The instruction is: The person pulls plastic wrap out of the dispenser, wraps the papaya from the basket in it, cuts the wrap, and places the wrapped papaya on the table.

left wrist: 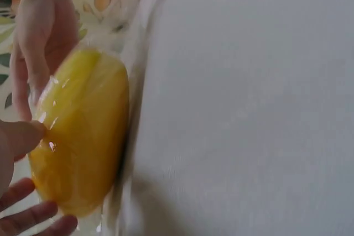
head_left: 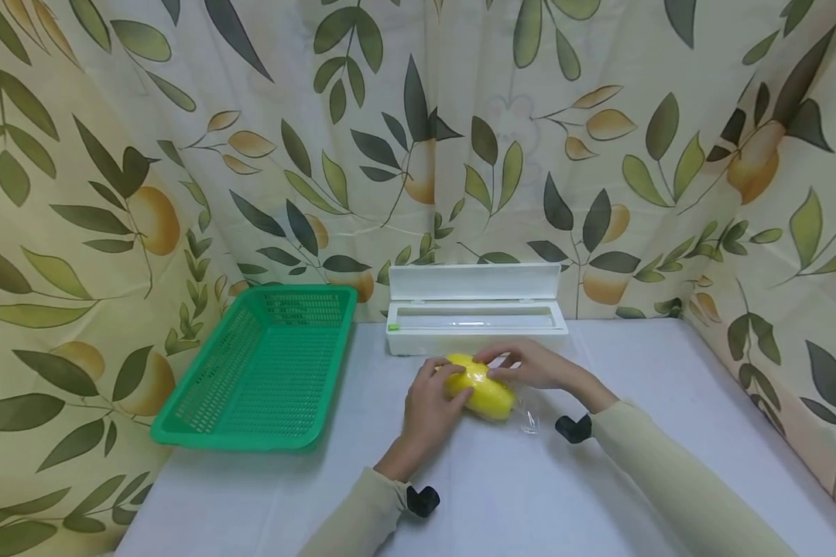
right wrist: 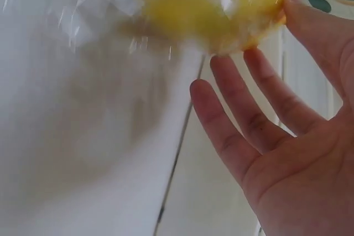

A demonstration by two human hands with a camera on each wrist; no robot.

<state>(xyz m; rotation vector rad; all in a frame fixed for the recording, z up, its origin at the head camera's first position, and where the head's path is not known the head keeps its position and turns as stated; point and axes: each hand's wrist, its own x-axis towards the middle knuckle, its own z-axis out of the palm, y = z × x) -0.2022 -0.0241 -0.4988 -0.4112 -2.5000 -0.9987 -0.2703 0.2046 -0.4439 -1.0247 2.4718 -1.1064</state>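
A cream curtain (head_left: pixel 460 166) stands behind the white table (head_left: pixel 508 495) and along both its sides, falling in soft folds and filling the upper part of the head view. Its print scatters green and dark grey leaves (head_left: pixel 414 97), thin stems and rounded orange fruit (head_left: pixel 155 220). The cloth looks yellower at left, paler in the middle. The tabletop has a faint bluish tint; the light is soft, with blurred shadows on it.
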